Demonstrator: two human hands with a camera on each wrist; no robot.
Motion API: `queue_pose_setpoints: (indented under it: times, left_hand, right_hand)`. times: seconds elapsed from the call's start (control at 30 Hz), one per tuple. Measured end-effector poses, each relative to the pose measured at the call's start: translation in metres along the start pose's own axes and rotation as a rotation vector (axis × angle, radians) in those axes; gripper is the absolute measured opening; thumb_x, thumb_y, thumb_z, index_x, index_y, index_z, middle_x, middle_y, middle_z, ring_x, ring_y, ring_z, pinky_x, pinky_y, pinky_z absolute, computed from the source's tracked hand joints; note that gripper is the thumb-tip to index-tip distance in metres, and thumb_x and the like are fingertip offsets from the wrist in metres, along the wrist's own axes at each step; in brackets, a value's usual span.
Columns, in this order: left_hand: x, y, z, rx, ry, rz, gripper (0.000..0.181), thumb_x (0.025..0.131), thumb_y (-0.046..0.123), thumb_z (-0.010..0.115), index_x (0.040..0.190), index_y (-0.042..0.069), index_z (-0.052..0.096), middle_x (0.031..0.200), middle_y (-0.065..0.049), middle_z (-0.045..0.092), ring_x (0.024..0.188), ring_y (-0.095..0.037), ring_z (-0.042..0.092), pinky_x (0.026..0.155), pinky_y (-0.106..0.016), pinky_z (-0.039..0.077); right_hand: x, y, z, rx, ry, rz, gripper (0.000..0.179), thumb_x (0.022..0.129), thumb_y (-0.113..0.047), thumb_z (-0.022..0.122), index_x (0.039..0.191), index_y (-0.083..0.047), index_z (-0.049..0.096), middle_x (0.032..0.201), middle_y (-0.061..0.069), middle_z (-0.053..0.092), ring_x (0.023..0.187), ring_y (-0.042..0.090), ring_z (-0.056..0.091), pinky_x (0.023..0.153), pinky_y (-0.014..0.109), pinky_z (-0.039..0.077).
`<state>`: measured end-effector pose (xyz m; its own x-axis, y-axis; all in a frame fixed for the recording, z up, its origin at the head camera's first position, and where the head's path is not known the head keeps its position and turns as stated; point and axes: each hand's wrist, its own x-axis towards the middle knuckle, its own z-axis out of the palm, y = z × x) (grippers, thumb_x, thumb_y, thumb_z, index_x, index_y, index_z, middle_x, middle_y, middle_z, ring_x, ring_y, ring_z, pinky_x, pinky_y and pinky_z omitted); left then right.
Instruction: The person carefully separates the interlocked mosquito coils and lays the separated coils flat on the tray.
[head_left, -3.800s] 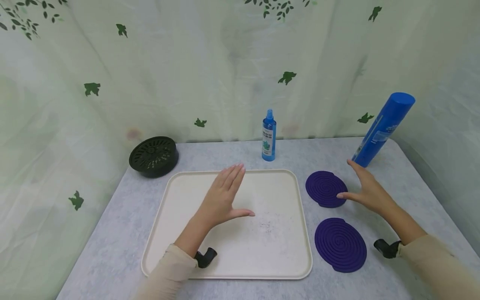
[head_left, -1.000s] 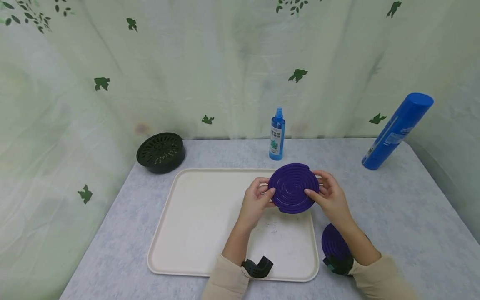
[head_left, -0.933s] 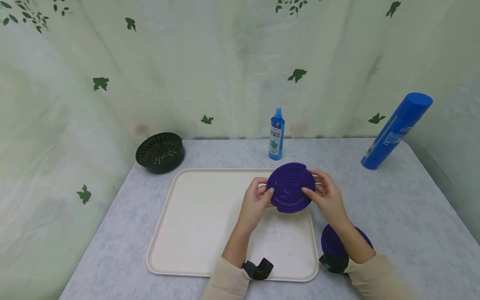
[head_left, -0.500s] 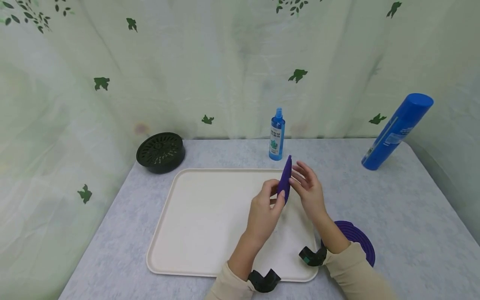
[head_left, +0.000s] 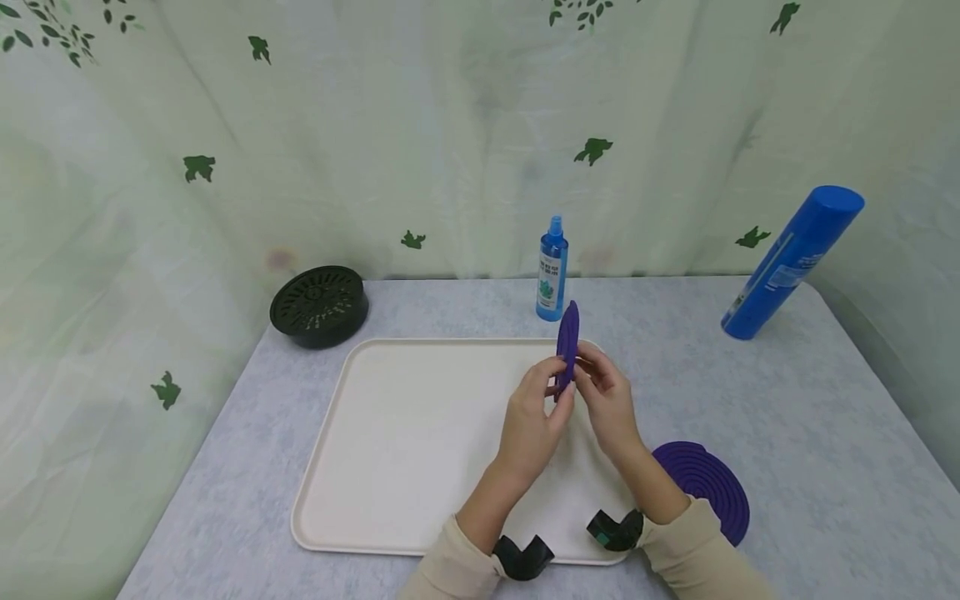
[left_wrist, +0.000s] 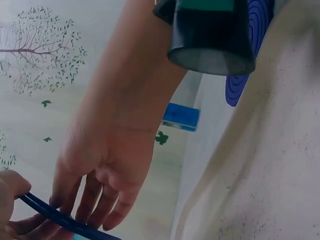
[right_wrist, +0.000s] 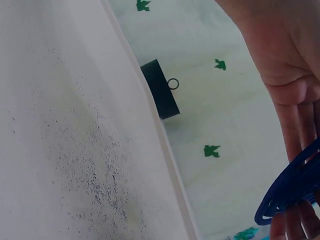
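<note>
A purple mosquito coil (head_left: 567, 337), a flat spiral disc, stands nearly edge-on above the tray's right part. My left hand (head_left: 528, 421) grips its lower left side, fingers curled and thumb at the near edge. From the right, my right hand (head_left: 611, 408) pinches the same disc between thumb and fingertips. In the left wrist view the coil (left_wrist: 65, 220) shows as a thin blue-looking strip crossing the fingers of the right hand (left_wrist: 117, 165). The right wrist view has part of the coil (right_wrist: 290, 187) at its lower right. A second purple coil (head_left: 712, 479) lies on the table, partly covered by my right forearm.
A cream tray (head_left: 420, 450) with dark specks lies below my hands. At the back stand a black round holder with a slotted lid (head_left: 318, 307), a blue spray bottle (head_left: 551, 275) and a tall blue aerosol can (head_left: 791, 262). A patterned curtain (head_left: 465, 142) hangs behind the table.
The coil has been picked up from the table at the right and brought over the tray. It has turned from face-on to edge-on, and the right hand has closed in on it again.
</note>
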<state>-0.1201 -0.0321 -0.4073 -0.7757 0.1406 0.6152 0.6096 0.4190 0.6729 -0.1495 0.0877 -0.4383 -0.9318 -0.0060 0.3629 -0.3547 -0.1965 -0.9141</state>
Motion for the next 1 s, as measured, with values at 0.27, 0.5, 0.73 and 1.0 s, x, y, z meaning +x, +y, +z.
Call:
queue_pose_setpoints:
  times: [0.27,0.5,0.73,1.0]
  left_hand:
    - [0.003,-0.008,-0.007,-0.253,-0.095,-0.192,0.037,0.085,0.011,0.062,0.117,0.005,0.045,0.114,-0.007,0.054,0.107,-0.016,0.050,0.087,-0.028,0.047]
    - [0.008,0.002,-0.023,-0.511,-0.117,-0.375,0.033,0.092,0.007,0.051,0.120,-0.008,0.044,0.113,-0.019,0.053,0.106,-0.026,0.051,0.085,-0.034,0.048]
    - [0.012,0.007,-0.030,-0.508,-0.111,-0.463,0.027,0.092,0.006,0.050,0.115,-0.008,0.051,0.112,-0.019,0.051,0.106,-0.025,0.048,0.082,-0.027,0.049]
    - [0.010,-0.001,-0.032,-0.476,-0.133,-0.483,0.024,0.093,0.010,0.050,0.110,-0.006,0.056,0.111,-0.012,0.047,0.105,-0.022,0.046,0.084,-0.029,0.048]
  right_hand:
    - [-0.002,0.002,0.000,0.027,-0.002,0.028,0.032,0.091,-0.003,0.051,0.121,0.008,0.045,0.116,0.006,0.052,0.105,0.017,0.051,0.088,0.024,0.045]
    - [-0.002,0.005,0.002,0.053,-0.027,0.028,0.028,0.088,0.000,0.054,0.116,0.003,0.050,0.112,0.006,0.054,0.106,0.022,0.050,0.088,0.026,0.046]
    - [-0.003,0.007,0.005,0.038,-0.082,0.019,0.031,0.087,-0.001,0.057,0.117,0.005,0.050,0.112,0.003,0.055,0.109,0.023,0.047,0.088,0.025,0.045]
    - [-0.003,0.010,0.008,0.056,-0.098,-0.003,0.028,0.086,0.004,0.055,0.114,0.010,0.051,0.108,0.006,0.057,0.105,0.020,0.050,0.088,0.028,0.046]
